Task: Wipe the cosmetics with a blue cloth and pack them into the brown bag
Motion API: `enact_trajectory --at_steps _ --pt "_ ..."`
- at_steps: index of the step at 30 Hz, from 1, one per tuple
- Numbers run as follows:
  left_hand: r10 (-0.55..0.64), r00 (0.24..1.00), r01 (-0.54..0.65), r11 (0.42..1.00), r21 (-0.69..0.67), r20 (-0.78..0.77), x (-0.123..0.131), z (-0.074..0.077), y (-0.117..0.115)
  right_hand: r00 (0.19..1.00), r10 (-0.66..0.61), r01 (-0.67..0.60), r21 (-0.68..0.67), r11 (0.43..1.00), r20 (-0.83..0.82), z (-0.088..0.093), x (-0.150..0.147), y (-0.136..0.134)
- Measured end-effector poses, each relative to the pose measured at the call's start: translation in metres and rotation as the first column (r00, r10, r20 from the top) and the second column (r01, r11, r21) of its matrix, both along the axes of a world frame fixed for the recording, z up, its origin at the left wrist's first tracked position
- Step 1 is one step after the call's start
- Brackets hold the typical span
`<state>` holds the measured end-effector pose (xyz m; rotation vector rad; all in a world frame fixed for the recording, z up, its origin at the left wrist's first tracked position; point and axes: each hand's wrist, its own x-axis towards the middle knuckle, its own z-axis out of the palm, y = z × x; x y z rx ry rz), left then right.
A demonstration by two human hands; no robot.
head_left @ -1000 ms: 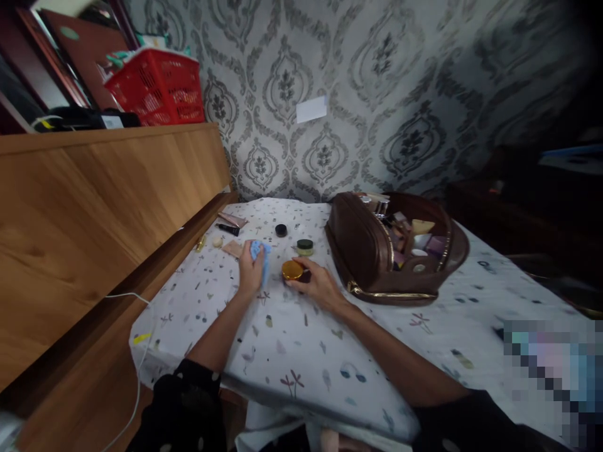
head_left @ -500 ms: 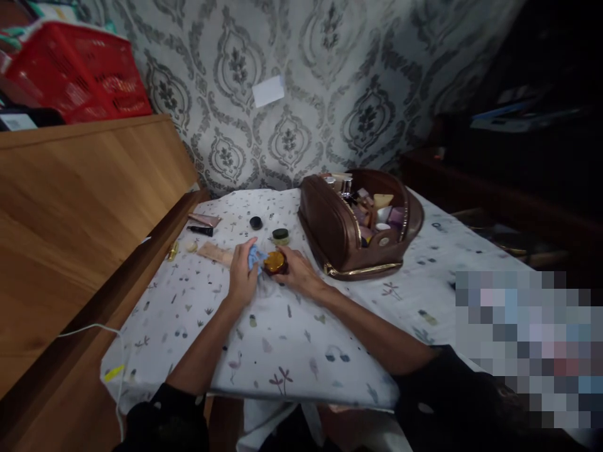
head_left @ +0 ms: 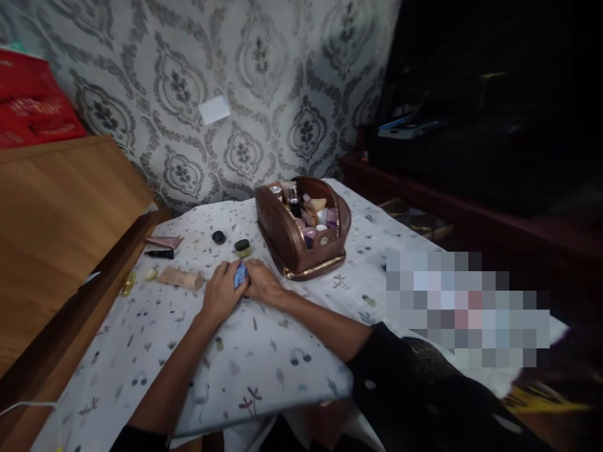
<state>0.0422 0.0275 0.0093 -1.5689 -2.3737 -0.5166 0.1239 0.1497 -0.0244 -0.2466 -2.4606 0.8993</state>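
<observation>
In front of me on the table, both of my hands are closed together. A crumpled blue cloth (head_left: 240,275) shows between them, and my left hand (head_left: 219,290) grips it. My right hand (head_left: 264,284) wraps in from the other side; the amber jar seen in it a moment before is now hidden by the fingers and cloth. Just beyond the hands stands a small greenish jar with a dark lid (head_left: 242,248). Farther back lies a round black lid-like piece (head_left: 218,237). A beige squeeze tube (head_left: 179,277) lies left of my left hand.
A brown zip bag (head_left: 277,242), open and full of cosmetics, stands behind and right of my hands. On the left lie a pink tube (head_left: 164,242), a black tube (head_left: 160,254), a small cream-coloured round piece (head_left: 151,274) and a yellow-gold item (head_left: 128,284). A wooden panel (head_left: 66,207) borders the left.
The view has swung to the right. My hands have closed together around the cloth, covering the amber jar that was visible in my right hand. The things on the table appear unmoved.
</observation>
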Motion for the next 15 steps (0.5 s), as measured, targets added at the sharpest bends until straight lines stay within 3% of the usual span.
enact_trajectory --at_steps 3,7,15 --pt "0.049 0.998 -0.049 0.999 -0.007 -0.042 0.005 -0.001 0.004 0.999 -0.005 0.005 0.009 1.0 0.047 0.004 0.002 0.0" --pt "0.1 0.984 -0.12 0.983 -0.138 -0.148 0.009 0.005 0.003 0.995 -0.009 0.005 0.038 0.999 0.098 0.01 0.005 0.0" --pt "0.216 0.941 -0.297 0.895 -0.334 -0.259 0.026 0.027 0.003 0.992 0.014 -0.021 0.055 0.998 0.122 0.016 0.008 -0.002"
